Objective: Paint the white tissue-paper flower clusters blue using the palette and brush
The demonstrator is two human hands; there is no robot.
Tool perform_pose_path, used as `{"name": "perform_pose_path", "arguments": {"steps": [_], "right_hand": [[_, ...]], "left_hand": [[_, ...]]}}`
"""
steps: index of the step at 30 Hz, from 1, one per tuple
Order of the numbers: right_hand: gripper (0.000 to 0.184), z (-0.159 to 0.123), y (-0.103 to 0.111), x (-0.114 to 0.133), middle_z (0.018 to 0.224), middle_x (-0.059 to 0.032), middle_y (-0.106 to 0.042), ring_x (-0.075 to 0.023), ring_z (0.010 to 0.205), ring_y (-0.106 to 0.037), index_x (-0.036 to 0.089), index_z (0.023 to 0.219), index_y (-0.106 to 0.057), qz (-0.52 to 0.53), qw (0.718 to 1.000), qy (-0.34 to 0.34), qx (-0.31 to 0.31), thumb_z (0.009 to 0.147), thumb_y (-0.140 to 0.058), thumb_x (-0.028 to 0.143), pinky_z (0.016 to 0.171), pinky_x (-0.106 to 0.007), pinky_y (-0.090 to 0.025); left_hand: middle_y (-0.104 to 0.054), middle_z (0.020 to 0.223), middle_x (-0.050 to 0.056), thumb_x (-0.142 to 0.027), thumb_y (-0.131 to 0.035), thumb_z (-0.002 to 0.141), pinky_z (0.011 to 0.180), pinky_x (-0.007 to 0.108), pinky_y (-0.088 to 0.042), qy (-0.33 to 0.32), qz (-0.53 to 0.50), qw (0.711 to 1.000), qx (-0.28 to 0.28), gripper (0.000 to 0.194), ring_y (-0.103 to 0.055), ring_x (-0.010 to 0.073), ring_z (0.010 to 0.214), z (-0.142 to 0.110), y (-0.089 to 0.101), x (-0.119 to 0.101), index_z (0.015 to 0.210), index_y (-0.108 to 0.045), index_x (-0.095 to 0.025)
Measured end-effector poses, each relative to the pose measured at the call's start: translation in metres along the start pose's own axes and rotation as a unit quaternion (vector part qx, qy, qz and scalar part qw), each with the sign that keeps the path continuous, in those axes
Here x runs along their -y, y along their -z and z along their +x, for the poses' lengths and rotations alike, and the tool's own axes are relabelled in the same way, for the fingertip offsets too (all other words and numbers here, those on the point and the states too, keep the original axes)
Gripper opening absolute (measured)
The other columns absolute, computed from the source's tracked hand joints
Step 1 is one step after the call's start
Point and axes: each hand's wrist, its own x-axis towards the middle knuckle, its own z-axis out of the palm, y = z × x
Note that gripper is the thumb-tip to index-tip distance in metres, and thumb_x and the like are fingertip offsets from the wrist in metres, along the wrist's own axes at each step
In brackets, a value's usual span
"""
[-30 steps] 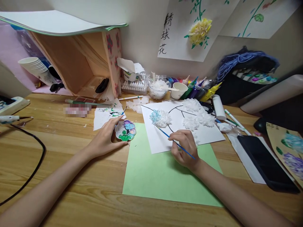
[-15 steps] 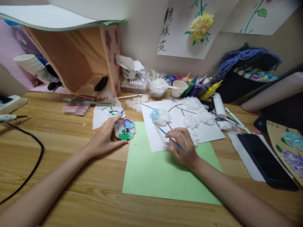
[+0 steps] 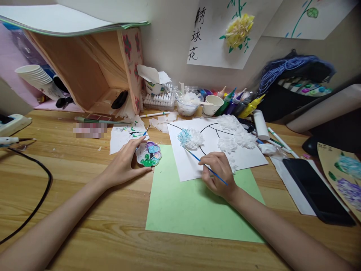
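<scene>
My right hand (image 3: 218, 173) pinches a thin blue paintbrush (image 3: 207, 168). The brush tip is by the lower edge of a crumpled-paper flower, whose left part (image 3: 184, 137) is light blue and right part (image 3: 196, 139) white. That flower is on a white sheet (image 3: 188, 165) with black branch lines and several white paper flowers (image 3: 227, 143). My left hand (image 3: 124, 162) curves round the left side of a flower-shaped paint palette (image 3: 140, 154), thumb and fingers at its edges. The palette has green, blue, purple and black paint. A second brush (image 3: 146, 130) sticks out past the left fingertips.
Under the white sheet is green paper (image 3: 203, 218). Behind stand a paper cup (image 3: 213, 105), a bowl of paper scraps (image 3: 188, 105) and paint bottles (image 3: 251, 106). A paint-stained paper (image 3: 117, 141) is by my left hand. A phone (image 3: 316, 190) lies right; a black cable (image 3: 46, 165) left.
The handle end of the brush in my right hand has tilted slightly to the right, while its tip stays by the flower. My left hand and the palette keep their places.
</scene>
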Motion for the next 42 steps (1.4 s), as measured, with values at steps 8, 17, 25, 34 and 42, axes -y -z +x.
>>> {"name": "perform_pose_path", "arguments": {"steps": [8, 17, 25, 34, 42], "right_hand": [[0.025, 0.0001, 0.0012, -0.0006, 0.073, -0.0019, -0.061, -0.0199, 0.075, -0.052, 0.022, 0.093, -0.051, 0.002, 1.000, 0.002, -0.001, 0.079, -0.048, 0.002, 0.067, -0.034, -0.046], [0.025, -0.0012, 0.0032, 0.0005, 0.076, -0.0028, -0.063, -0.0202, 0.077, -0.052, 0.022, 0.093, -0.051, 0.000, 0.999, -0.002, -0.036, 0.079, -0.047, 0.001, 0.068, -0.034, -0.046], [0.027, 0.0006, 0.0009, 0.0001, 0.075, -0.0019, -0.063, -0.0207, 0.077, -0.054, 0.023, 0.095, -0.052, 0.009, 1.000, -0.011, -0.013, 0.080, -0.048, 0.002, 0.070, -0.035, -0.046], [0.029, -0.0002, 0.0011, 0.0002, 0.075, -0.0015, -0.063, -0.0214, 0.077, -0.055, 0.025, 0.096, -0.053, 0.017, 0.999, -0.026, -0.009, 0.079, -0.048, 0.002, 0.069, -0.037, -0.046], [0.027, 0.0017, 0.0024, 0.0012, 0.075, -0.0018, -0.062, -0.0208, 0.076, -0.054, 0.024, 0.095, -0.051, 0.014, 0.999, -0.021, -0.021, 0.081, -0.047, 0.002, 0.069, -0.036, -0.046]], "left_hand": [[-0.047, 0.144, 0.011, -0.050, -0.070, 0.080, 0.111, 0.048, -0.042, -0.002, 0.010, 1.000, 0.000, 0.087, -0.047, 0.0304, 0.134, 0.0002, 0.0001, 0.0005, 0.150, -0.023, -0.028], [-0.047, 0.144, 0.011, -0.050, -0.069, 0.080, 0.111, 0.047, -0.041, -0.002, 0.011, 1.000, 0.000, 0.086, -0.047, 0.0298, 0.134, 0.0003, 0.0000, 0.0005, 0.150, -0.023, -0.028], [-0.047, 0.143, 0.012, -0.050, -0.069, 0.080, 0.110, 0.049, -0.042, -0.003, 0.016, 1.000, 0.003, 0.086, -0.048, 0.0307, 0.133, 0.0003, 0.0003, 0.0002, 0.149, -0.023, -0.028], [-0.046, 0.143, 0.011, -0.050, -0.070, 0.079, 0.112, 0.050, -0.041, -0.005, 0.010, 1.000, -0.003, 0.087, -0.048, 0.0320, 0.133, 0.0007, -0.0011, 0.0028, 0.149, -0.023, -0.029], [-0.046, 0.144, 0.011, -0.051, -0.071, 0.079, 0.112, 0.049, -0.042, -0.002, 0.015, 1.000, -0.001, 0.089, -0.048, 0.0319, 0.134, 0.0002, -0.0006, 0.0028, 0.150, -0.022, -0.029]]}}
